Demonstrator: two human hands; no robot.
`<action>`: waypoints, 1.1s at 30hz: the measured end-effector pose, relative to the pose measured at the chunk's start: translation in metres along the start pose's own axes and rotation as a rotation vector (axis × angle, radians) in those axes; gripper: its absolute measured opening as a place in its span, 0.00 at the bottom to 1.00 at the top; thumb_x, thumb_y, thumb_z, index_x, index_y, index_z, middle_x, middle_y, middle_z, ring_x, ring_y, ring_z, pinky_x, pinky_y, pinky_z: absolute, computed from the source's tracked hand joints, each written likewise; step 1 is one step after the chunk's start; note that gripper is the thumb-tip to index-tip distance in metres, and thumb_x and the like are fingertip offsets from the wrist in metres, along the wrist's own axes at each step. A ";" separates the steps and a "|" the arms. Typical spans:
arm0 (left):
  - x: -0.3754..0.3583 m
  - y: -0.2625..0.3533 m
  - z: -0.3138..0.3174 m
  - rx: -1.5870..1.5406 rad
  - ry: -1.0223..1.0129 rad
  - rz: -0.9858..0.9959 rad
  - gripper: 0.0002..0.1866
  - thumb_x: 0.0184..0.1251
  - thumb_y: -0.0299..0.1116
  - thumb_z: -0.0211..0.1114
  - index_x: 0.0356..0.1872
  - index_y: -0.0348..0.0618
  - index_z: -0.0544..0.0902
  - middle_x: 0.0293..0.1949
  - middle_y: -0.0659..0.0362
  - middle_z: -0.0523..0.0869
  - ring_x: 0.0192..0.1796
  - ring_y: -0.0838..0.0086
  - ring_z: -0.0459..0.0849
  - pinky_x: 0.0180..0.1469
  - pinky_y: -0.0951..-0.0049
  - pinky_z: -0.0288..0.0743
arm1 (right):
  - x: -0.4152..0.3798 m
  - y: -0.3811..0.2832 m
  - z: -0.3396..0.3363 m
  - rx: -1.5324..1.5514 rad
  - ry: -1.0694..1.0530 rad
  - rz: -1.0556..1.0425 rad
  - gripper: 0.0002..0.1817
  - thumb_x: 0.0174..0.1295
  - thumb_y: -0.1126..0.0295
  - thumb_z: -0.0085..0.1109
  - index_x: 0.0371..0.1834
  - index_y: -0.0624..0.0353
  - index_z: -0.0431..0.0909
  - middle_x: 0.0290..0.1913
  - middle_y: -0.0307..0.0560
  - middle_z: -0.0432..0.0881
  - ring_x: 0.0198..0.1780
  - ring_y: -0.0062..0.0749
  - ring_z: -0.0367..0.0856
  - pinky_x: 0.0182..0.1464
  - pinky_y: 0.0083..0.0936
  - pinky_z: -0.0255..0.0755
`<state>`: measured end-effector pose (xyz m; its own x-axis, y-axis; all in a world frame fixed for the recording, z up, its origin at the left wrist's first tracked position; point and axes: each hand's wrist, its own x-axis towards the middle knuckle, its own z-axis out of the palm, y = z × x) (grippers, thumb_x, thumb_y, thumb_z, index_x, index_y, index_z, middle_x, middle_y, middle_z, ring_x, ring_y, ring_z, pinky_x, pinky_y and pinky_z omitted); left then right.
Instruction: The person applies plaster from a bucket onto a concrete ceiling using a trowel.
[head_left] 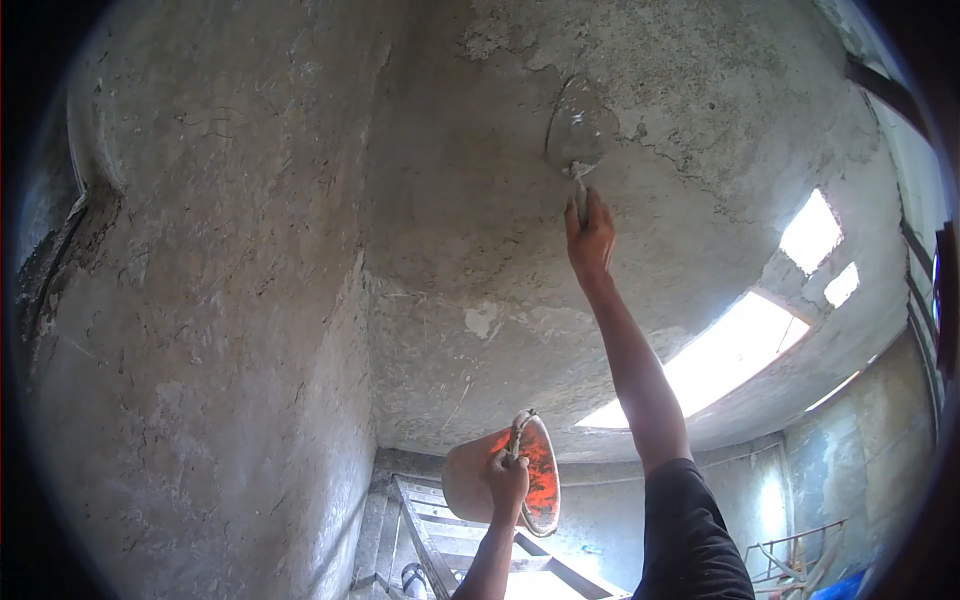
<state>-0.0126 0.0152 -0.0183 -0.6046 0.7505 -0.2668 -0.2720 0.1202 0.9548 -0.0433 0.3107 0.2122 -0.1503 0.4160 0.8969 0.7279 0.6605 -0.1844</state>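
My right hand (591, 238) is raised high, its fingers wrapped round the handle of a trowel (576, 130). The trowel's grey blade lies against the rough plastered surface (470, 200) above. Lower down, my left hand (508, 480) grips the rim of a bucket (470, 475) by its handle side. The bucket is tilted, its mouth facing right, and its orange-red inside is streaked with grey material. How much material is in it cannot be made out.
A tall plastered wall (220, 300) stands at the left. Below the bucket is a wooden ladder-like frame (425, 540). A bright opening (740, 350) lies right of my right arm. Metal bars (800, 550) and something blue (840, 587) show at the lower right.
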 end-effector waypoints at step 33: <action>0.002 -0.001 0.000 0.028 0.009 -0.016 0.11 0.46 0.28 0.65 0.16 0.38 0.70 0.16 0.61 0.73 0.23 0.75 0.71 0.31 0.68 0.66 | -0.011 -0.015 -0.027 0.177 -0.160 0.165 0.18 0.62 0.63 0.60 0.49 0.65 0.78 0.23 0.54 0.79 0.19 0.29 0.75 0.23 0.29 0.68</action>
<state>-0.0135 0.0167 -0.0199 -0.6074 0.7422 -0.2833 -0.2608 0.1506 0.9536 -0.0346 0.2794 0.2161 -0.1534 0.6112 0.7764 0.6256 0.6683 -0.4025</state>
